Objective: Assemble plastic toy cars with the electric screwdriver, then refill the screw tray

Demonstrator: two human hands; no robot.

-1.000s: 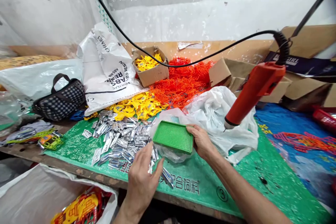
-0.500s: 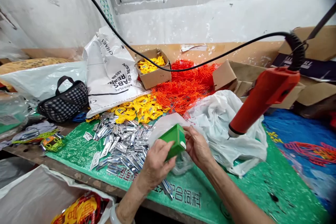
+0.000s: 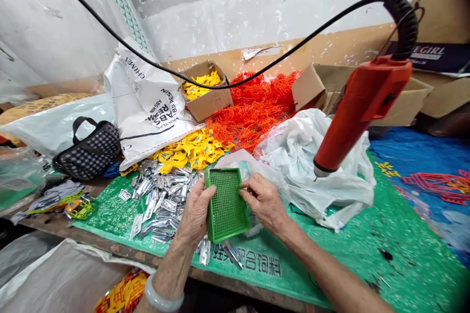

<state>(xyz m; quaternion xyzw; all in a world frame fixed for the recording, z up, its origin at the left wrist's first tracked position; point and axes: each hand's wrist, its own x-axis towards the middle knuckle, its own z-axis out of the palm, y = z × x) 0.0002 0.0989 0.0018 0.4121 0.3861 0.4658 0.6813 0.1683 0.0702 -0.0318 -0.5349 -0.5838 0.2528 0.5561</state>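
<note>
A small green plastic tray (image 3: 225,204) with a grid of holes is held upright-facing between both hands, above the green woven mat (image 3: 330,249). My left hand (image 3: 194,212) grips its left edge, fingers curled round it. My right hand (image 3: 262,202) pinches its right edge. A heap of several shiny silver parts (image 3: 161,198) lies just left of my left hand. Under the tray is a clear plastic bag (image 3: 253,168).
An orange electric screwdriver (image 3: 358,112) hangs on a black coiled cable just right of my hands. Behind lie yellow parts (image 3: 191,149), an orange tangle (image 3: 253,112), a cardboard box (image 3: 205,90), a white sack (image 3: 147,100) and a checked bag (image 3: 88,149). White plastic sheeting (image 3: 323,166) is at right.
My left hand came up from the silver parts and took the tray's left edge. The tray was lifted, turned on edge, and now faces me with its long side upright.
</note>
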